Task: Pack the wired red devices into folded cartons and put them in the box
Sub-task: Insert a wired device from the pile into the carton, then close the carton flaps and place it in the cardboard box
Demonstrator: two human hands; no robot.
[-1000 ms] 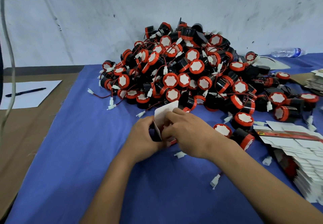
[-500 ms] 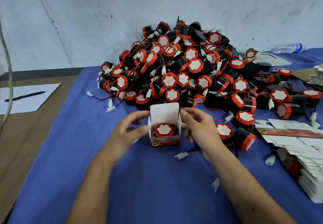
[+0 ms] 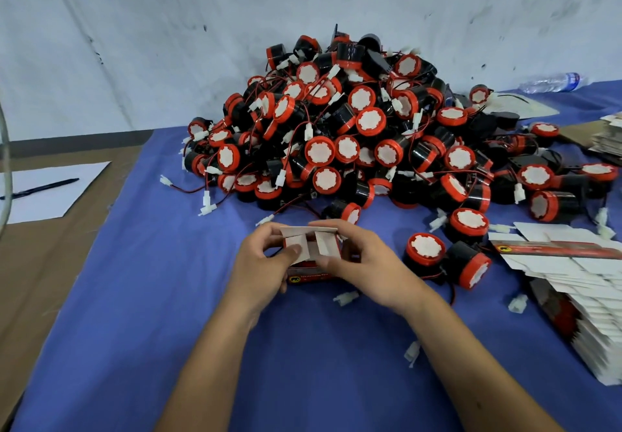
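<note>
The little carton sits on the blue cloth, just in front of the big pile of red devices. The left hand and the right hand both hold it and push its side flaps down with their fingers. The card looks thin and bendy, so it should be held by its sides and pressed softly.
</note>
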